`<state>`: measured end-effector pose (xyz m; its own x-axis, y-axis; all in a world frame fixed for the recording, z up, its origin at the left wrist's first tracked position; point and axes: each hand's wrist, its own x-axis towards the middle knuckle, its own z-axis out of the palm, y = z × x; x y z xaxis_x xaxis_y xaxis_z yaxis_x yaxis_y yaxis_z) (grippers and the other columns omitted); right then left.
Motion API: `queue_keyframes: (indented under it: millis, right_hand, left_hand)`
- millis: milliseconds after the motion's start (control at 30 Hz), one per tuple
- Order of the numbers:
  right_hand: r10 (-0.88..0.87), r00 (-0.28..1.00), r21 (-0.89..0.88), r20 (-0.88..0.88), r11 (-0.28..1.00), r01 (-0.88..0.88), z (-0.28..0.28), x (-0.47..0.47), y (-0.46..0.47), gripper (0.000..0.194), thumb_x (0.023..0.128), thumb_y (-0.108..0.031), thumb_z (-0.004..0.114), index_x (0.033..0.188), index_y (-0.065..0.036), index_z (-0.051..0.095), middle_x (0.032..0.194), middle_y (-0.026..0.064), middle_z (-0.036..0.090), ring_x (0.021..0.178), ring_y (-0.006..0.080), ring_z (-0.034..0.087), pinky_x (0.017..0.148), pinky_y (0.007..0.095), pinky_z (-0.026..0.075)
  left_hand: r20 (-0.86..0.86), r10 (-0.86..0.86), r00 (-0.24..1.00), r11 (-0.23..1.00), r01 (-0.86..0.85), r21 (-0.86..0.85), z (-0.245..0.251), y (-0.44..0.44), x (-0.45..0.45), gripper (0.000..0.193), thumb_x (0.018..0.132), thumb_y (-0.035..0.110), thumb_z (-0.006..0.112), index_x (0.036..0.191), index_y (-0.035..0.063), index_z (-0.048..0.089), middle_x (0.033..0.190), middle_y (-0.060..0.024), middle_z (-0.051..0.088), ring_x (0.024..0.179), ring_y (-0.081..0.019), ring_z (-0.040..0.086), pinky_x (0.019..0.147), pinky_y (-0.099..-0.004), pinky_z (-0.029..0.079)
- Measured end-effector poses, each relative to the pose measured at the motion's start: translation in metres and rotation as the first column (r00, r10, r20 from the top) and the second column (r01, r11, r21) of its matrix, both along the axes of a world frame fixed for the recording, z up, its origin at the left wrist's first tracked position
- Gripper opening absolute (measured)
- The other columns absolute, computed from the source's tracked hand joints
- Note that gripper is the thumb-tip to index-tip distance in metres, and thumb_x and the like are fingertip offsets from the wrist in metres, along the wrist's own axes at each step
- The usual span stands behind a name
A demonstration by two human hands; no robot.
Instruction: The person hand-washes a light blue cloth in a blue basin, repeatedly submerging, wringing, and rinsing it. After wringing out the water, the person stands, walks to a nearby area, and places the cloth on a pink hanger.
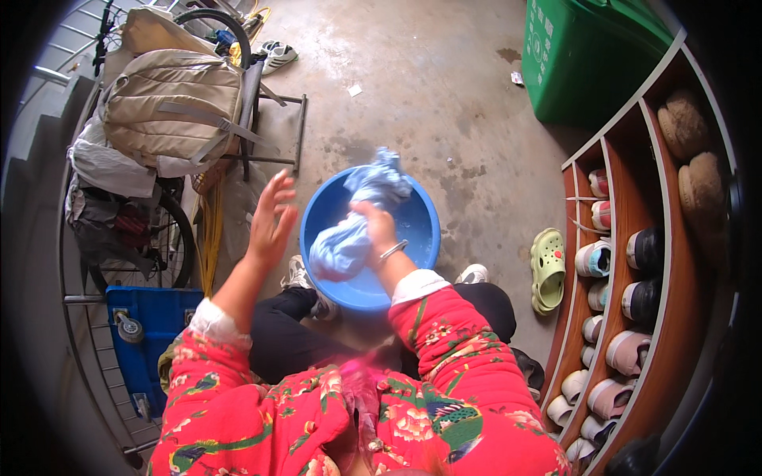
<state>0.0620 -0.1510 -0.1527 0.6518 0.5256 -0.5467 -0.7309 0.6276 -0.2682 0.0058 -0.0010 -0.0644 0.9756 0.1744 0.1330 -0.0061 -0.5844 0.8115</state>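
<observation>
A light blue cloth (341, 247), bunched and twisted, is gripped around its middle by my right hand (378, 229), which wears a silver bangle (393, 250). One end of the cloth reaches over the far part of a round blue plastic basin (433, 238); the other end bulges out over the basin's left side. My left hand (275, 217) is raised to the left of the basin, fingers apart and a little blurred, holding nothing. The basin stands on the concrete floor between my feet. The cloth hides part of its inside.
A wooden shoe rack (631, 178) full of shoes stands at the right, with a light green clog (547, 271) beside it. Behind is a green bin (571, 65). To the left are a beige backpack (172, 107), a bicycle wheel (178, 238) and a blue wheeled platform (149, 333).
</observation>
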Motion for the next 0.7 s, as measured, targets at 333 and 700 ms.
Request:
queue_keyframes:
  millis: [333, 700]
  right_hand:
    - [-0.125, 0.984, 0.231, -0.124, 0.961, 0.151, 0.01, -0.002, 0.011, 0.022, 0.078, -0.021, 0.057, 0.091, -0.005, 0.051, 0.082, 0.0072, 0.056, 0.074, 0.0207, 0.057, 0.068, 0.0324, 0.048]
    - [-0.021, 0.995, 0.525, -0.099, 0.848, 0.07, 0.053, 0.007, -0.014, 0.03, 0.074, -0.024, 0.065, 0.095, -0.007, 0.051, 0.084, 0.0048, 0.057, 0.08, 0.0189, 0.056, 0.075, 0.0337, 0.046]
  left_hand:
    - [0.146, 0.047, 0.988, 0.977, -0.015, -0.214, -0.024, -0.058, -0.029, 0.086, 0.061, 0.014, 0.075, 0.129, 0.0091, 0.022, 0.12, -0.0115, 0.037, 0.107, -0.02, 0.04, 0.09, -0.0326, 0.034]
    - [0.445, 0.043, 0.894, 0.992, 0.014, -0.123, 0.039, -0.051, -0.008, 0.055, 0.064, 0.025, 0.072, 0.104, 0.0027, 0.041, 0.12, -0.0151, 0.037, 0.106, -0.0203, 0.039, 0.09, -0.0333, 0.034]
